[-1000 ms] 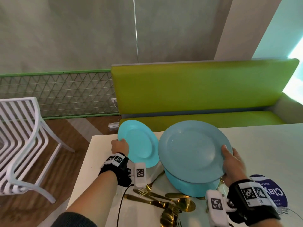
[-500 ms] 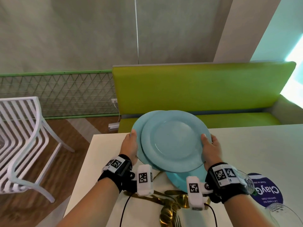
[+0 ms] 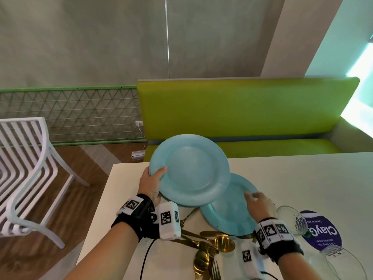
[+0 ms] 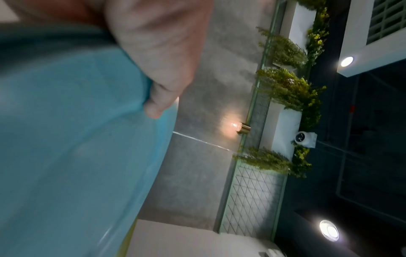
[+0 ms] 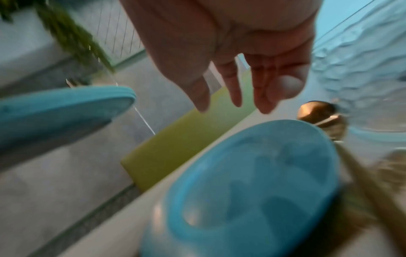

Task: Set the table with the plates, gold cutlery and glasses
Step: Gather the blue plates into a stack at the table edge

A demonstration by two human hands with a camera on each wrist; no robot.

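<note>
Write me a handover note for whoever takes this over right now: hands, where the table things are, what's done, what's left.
Left hand: holds the lifted plates by their left rim, thumb on top; the right wrist view shows two stacked rims.
Right hand: open, fingers relaxed above the stack on the table; no grip.
Cutlery: gold pieces in a loose pile near the front edge, partly under the stack.
Glasses: two at the right, by a purple coaster.
Done: no place laid.
Left: set out the plates, then cutlery and glasses.
</note>
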